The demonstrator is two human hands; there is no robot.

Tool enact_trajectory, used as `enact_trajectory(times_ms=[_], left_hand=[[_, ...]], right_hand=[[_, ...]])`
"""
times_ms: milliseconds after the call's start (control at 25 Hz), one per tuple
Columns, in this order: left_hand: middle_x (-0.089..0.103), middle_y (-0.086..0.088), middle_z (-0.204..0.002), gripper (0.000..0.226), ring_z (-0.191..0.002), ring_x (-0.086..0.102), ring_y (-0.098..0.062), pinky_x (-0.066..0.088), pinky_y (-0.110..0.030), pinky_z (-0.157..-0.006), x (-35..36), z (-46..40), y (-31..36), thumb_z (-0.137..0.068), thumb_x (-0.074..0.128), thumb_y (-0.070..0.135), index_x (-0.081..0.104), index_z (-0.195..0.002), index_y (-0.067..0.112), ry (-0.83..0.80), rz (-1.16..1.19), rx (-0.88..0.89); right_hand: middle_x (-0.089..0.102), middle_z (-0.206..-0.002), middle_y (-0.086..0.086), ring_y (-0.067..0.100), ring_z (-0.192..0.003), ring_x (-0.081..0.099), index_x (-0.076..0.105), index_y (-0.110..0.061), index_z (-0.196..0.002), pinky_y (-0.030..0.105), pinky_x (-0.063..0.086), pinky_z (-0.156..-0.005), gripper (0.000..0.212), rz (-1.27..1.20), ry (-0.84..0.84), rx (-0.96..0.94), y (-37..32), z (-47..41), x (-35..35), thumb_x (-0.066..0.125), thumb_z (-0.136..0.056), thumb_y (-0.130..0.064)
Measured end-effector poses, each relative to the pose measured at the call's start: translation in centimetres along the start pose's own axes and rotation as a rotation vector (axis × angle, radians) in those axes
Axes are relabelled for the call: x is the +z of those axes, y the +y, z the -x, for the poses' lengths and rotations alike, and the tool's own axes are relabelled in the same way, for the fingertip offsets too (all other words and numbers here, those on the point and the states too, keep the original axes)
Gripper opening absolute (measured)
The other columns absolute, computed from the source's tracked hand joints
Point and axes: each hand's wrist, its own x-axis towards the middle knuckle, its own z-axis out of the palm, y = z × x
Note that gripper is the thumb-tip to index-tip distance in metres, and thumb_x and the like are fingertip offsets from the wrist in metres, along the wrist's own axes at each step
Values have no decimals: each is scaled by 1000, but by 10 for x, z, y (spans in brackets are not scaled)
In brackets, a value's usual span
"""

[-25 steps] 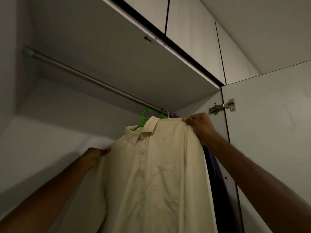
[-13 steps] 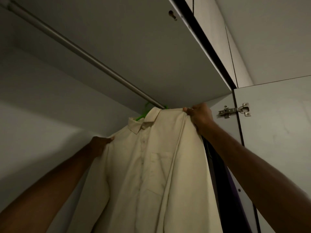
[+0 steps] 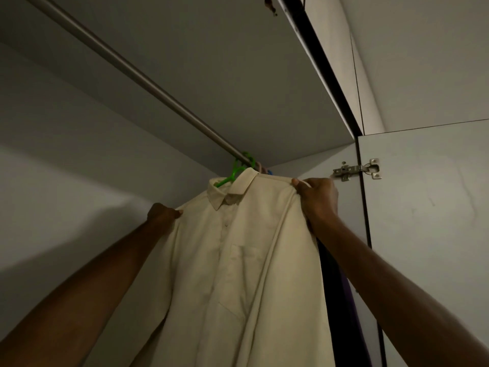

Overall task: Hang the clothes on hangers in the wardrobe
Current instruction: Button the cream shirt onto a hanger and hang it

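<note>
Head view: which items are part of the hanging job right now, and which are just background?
In the job:
- cream shirt, gripped at both shoulders
- green hanger, hooked on the rail
- wardrobe rail
- left hand
- right hand

Background:
- dark clothes already hanging behind the shirt
- door hinge
- wardrobe door

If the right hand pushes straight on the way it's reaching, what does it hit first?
Probably the wardrobe's side panel just behind the right hand, near the door hinge. The hand grips the cream shirt at its shoulder. Depth is hard to judge from this view.
</note>
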Motion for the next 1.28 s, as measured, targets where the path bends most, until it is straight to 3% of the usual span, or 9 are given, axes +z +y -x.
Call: enact_trajectory(times_ms=[200,400,520,640,720,800,960,1120,1280], left_hand=[[64,-18,-126,45,-114,63,-38,50,-38,-87,4,31,-12,-85,77,28,64,-119,3,129,-396,229],[65,-15,-128,62,-115,63,-35,50,-38,-91,-6,66,-32,-82,81,48,63,-124,8,83,-439,282],[68,-11,-123,57,-111,65,-32,49,-35,-87,-19,100,-45,-88,71,56,63,-123,11,115,-446,327],[71,-3,-111,52,-100,66,-24,50,-33,-84,-27,147,-56,-91,59,64,66,-114,17,139,-457,438],[71,3,-106,56,-96,66,-19,53,-35,-85,-29,181,-64,-87,53,74,66,-105,22,98,-449,412],[70,5,-103,59,-94,66,-18,55,-36,-85,-30,217,-77,-85,53,77,66,-103,23,65,-462,356],[69,6,-105,61,-95,66,-17,55,-33,-81,-32,292,-119,-85,58,73,64,-119,23,16,-498,307],[69,1,-115,67,-102,66,-18,51,-29,-80,-44,368,-170,-87,59,71,60,-129,19,-34,-583,196],[66,-2,-125,74,-106,65,-21,55,-38,-88,-65,444,-201,-88,53,76,53,-136,19,-45,-724,91]], right_hand=[[73,-81,4,21,-77,70,77,-9,-83,37,59,-72,21,19,-50,31,7,10,2,73,-94,-27],[71,-100,5,22,-90,68,72,-9,-103,40,59,-84,43,86,-149,74,9,24,-13,90,-70,-30],[73,-103,5,24,-92,70,72,-10,-106,45,61,-86,46,54,-217,131,10,40,-29,86,-63,-19],[69,-111,4,21,-99,67,65,-9,-121,33,58,-78,61,-75,-279,220,14,74,-35,84,-63,-10],[61,-120,2,18,-106,60,52,-9,-131,30,52,-84,72,-145,-323,292,18,106,-37,87,-67,-7],[58,-114,-2,12,-102,57,48,-11,-127,30,51,-89,69,-221,-345,365,26,138,-41,88,-71,-6],[62,-104,-7,5,-91,62,57,-11,-122,30,57,-84,59,-278,-300,390,46,195,-51,87,-71,-5],[60,-118,-3,13,-102,61,51,-11,-132,23,53,-83,73,-254,-296,366,56,254,-58,90,-71,-16],[61,-128,6,20,-112,61,49,-11,-136,38,55,-94,78,-197,-378,450,72,325,-70,91,-72,-26]])
